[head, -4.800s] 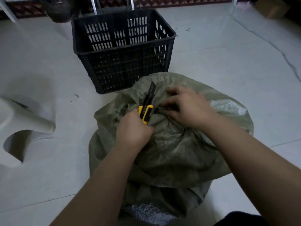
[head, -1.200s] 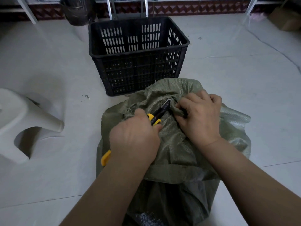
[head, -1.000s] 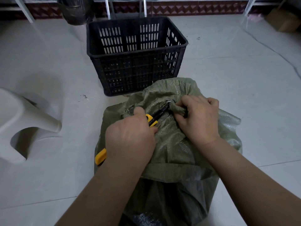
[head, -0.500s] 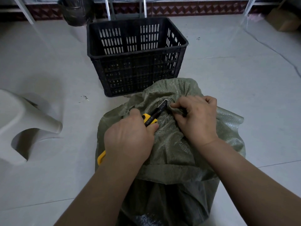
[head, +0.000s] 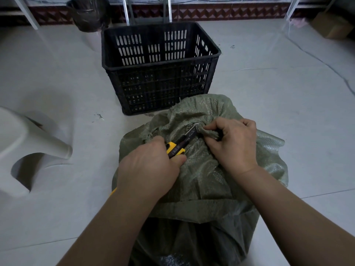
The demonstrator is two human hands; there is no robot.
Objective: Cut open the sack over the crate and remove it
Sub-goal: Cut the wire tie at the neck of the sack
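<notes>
A green woven sack [head: 207,181] covers a bulky shape on the floor just in front of me; what lies beneath is hidden. My left hand [head: 148,167] grips a yellow and black utility knife [head: 178,146], whose blade points up and right into the gathered top of the sack. My right hand [head: 232,143] pinches a bunched fold of the sack right beside the blade tip. The knife's tip is partly buried in the folds.
An empty black slotted plastic crate [head: 159,68] stands on the pale floor just beyond the sack. A white plastic stool [head: 23,150] lies at the left. A dark bin [head: 88,12] and metal legs stand by the back wall, a cardboard box [head: 332,25] at far right.
The knife went from standing upright on the sack top to lying slanted, its blade pushed toward the fold my right hand pinches. Both hands have shifted slightly; the sack top has bunched more.
</notes>
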